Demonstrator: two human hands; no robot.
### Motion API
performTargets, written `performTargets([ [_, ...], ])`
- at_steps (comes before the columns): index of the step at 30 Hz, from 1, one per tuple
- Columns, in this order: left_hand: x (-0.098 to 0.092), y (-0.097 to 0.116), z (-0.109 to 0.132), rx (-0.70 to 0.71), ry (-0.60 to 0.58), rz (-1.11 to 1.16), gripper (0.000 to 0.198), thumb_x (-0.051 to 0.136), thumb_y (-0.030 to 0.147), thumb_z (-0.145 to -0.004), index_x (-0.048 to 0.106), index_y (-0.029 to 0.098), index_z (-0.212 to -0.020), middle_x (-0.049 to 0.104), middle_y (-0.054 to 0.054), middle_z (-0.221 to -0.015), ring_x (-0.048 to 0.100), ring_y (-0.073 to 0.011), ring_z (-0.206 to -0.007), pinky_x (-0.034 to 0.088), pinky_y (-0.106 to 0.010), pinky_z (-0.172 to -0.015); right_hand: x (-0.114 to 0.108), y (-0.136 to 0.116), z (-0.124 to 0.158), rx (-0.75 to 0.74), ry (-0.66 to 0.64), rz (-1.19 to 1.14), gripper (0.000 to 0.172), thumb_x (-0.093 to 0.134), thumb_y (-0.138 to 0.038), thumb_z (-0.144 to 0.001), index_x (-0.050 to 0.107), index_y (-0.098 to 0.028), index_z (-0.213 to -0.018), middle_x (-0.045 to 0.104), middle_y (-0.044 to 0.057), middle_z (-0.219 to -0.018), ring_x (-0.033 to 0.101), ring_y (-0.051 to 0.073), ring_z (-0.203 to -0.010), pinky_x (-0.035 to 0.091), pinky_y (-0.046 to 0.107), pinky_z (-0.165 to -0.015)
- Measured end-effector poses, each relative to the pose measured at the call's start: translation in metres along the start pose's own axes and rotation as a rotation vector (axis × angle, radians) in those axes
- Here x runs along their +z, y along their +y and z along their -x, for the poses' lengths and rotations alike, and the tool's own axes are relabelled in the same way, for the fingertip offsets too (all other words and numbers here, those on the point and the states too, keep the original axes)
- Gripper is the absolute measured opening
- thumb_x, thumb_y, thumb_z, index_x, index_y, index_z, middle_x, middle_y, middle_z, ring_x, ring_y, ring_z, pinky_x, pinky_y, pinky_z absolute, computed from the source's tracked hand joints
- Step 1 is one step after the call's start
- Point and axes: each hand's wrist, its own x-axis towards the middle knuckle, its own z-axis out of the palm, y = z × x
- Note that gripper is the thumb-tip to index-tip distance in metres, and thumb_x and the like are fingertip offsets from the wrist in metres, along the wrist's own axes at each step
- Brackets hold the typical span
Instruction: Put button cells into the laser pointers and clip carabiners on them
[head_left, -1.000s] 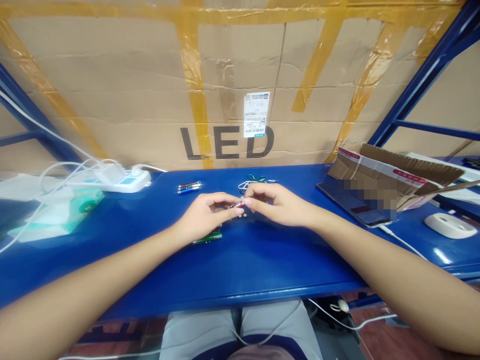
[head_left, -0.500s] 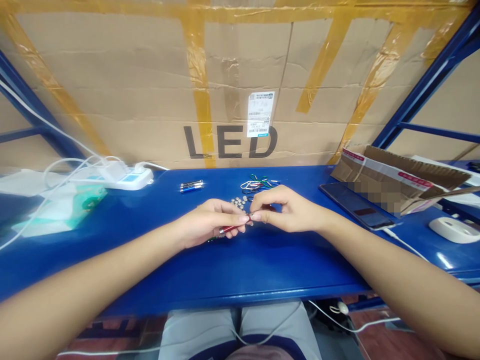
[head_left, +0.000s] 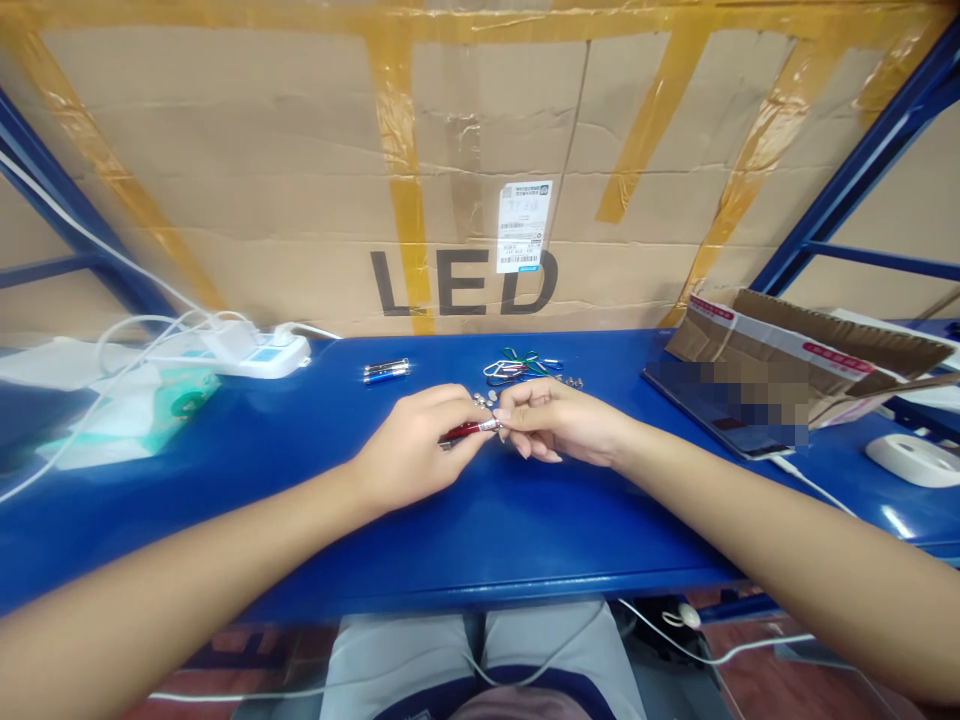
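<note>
My left hand [head_left: 416, 450] is closed around a small red pen-like tube [head_left: 466, 431], held just above the blue table [head_left: 315, 500]. My right hand [head_left: 551, 420] pinches the silver tip of that tube with thumb and forefinger; its other fingers curl down toward the table. Just behind the two hands lie several small silver button cells [head_left: 481, 399]. A bundle of coloured clips [head_left: 514, 365] lies further back. Two blue tubes [head_left: 386, 371] rest side by side to the left of the clips.
A large cardboard box marked LED [head_left: 465, 285] closes off the back of the table. A white power strip [head_left: 259, 352] with cables and a tissue pack [head_left: 142, 410] are at the left. A dark tablet [head_left: 712, 405], an open carton [head_left: 810, 350] and a white puck [head_left: 911, 460] are at the right.
The red tube has turned more level and risen slightly in my left hand. My right hand has come in closer on its tip. The green tube by my left hand has dropped out of sight.
</note>
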Motion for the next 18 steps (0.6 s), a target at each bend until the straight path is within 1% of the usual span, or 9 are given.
performTargets([
  [2,0.0004,-0.0021,0.0007,0.100,0.009,-0.067,0.014,0.060,0.018,-0.091,0.073,0.016,-0.093,0.071,-0.007,-0.083,0.065,-0.0160,-0.078,0.053,-0.027,-0.073,-0.0008,0.0005,-0.0015,0.069,-0.011,-0.077,0.031,0.080,-0.038,-0.071,0.061,-0.014,-0.070,0.061,-0.002,-0.051,0.044,0.005,-0.038,0.029,0.017,-0.035],
  [3,0.0006,-0.0033,0.0007,0.126,0.021,-0.079,0.014,0.060,0.018,-0.091,0.073,0.016,-0.094,0.071,-0.007,-0.084,0.065,-0.0163,-0.079,0.053,-0.027,-0.074,-0.0012,0.0005,-0.0020,0.080,-0.009,-0.091,0.032,0.081,-0.038,-0.070,0.061,-0.014,-0.070,0.061,-0.002,-0.052,0.045,0.005,-0.039,0.029,0.017,-0.036],
  [5,0.0013,-0.0052,0.0001,0.116,0.053,-0.057,0.013,0.061,0.017,-0.090,0.074,0.015,-0.094,0.072,-0.007,-0.084,0.066,-0.0159,-0.078,0.053,-0.027,-0.074,-0.0018,0.0003,-0.0025,0.063,0.001,-0.081,0.034,0.081,-0.042,-0.070,0.060,-0.015,-0.072,0.060,-0.002,-0.053,0.044,0.005,-0.041,0.029,0.017,-0.037],
  [7,0.0028,-0.0064,-0.0013,0.007,0.072,0.027,0.011,0.066,0.019,-0.088,0.074,0.014,-0.091,0.071,-0.006,-0.082,0.065,-0.0149,-0.074,0.053,-0.026,-0.071,-0.0022,0.0001,-0.0025,-0.001,0.011,0.013,0.038,0.077,-0.049,-0.075,0.058,-0.016,-0.072,0.057,-0.003,-0.053,0.042,0.006,-0.041,0.029,0.019,-0.039],
  [10,0.0064,-0.0072,-0.0035,-0.279,0.050,0.292,0.014,0.072,0.027,-0.083,0.075,0.014,-0.088,0.072,-0.006,-0.082,0.065,-0.0148,-0.071,0.053,-0.026,-0.066,-0.0038,0.0007,-0.0019,-0.198,0.057,0.328,0.043,0.062,-0.056,-0.087,0.054,-0.017,-0.071,0.050,-0.005,-0.054,0.040,0.007,-0.046,0.032,0.022,-0.045],
  [12,0.0085,-0.0073,-0.0045,-0.454,0.018,0.502,0.020,0.076,0.032,-0.079,0.074,0.014,-0.087,0.073,-0.006,-0.083,0.066,-0.0159,-0.072,0.054,-0.027,-0.066,-0.0056,0.0014,-0.0012,-0.380,0.100,0.581,0.043,0.054,-0.052,-0.094,0.050,-0.018,-0.069,0.045,-0.005,-0.058,0.039,0.008,-0.053,0.033,0.023,-0.051],
  [13,0.0092,-0.0072,-0.0048,-0.513,0.004,0.583,0.022,0.077,0.033,-0.077,0.074,0.013,-0.088,0.073,-0.007,-0.083,0.067,-0.0164,-0.073,0.055,-0.027,-0.067,-0.0064,0.0018,-0.0007,-0.465,0.113,0.689,0.042,0.051,-0.048,-0.096,0.048,-0.018,-0.067,0.043,-0.004,-0.059,0.038,0.009,-0.056,0.033,0.023,-0.054],
  [15,0.0092,-0.0066,-0.0049,-0.573,-0.028,0.667,0.025,0.079,0.034,-0.075,0.074,0.013,-0.088,0.074,-0.007,-0.084,0.067,-0.0168,-0.075,0.055,-0.027,-0.068,-0.0071,0.0025,0.0001,-0.586,0.124,0.842,0.041,0.046,-0.040,-0.100,0.043,-0.019,-0.065,0.039,-0.005,-0.059,0.036,0.009,-0.057,0.032,0.023,-0.055],
  [18,0.0071,-0.0050,-0.0041,-0.599,-0.051,0.668,0.025,0.080,0.035,-0.075,0.075,0.014,-0.089,0.073,-0.006,-0.084,0.065,-0.0160,-0.073,0.054,-0.028,-0.067,-0.0050,0.0037,0.0008,-0.663,0.147,0.931,0.040,0.044,-0.034,-0.101,0.040,-0.019,-0.064,0.036,-0.005,-0.057,0.034,0.008,-0.055,0.029,0.023,-0.054],
])
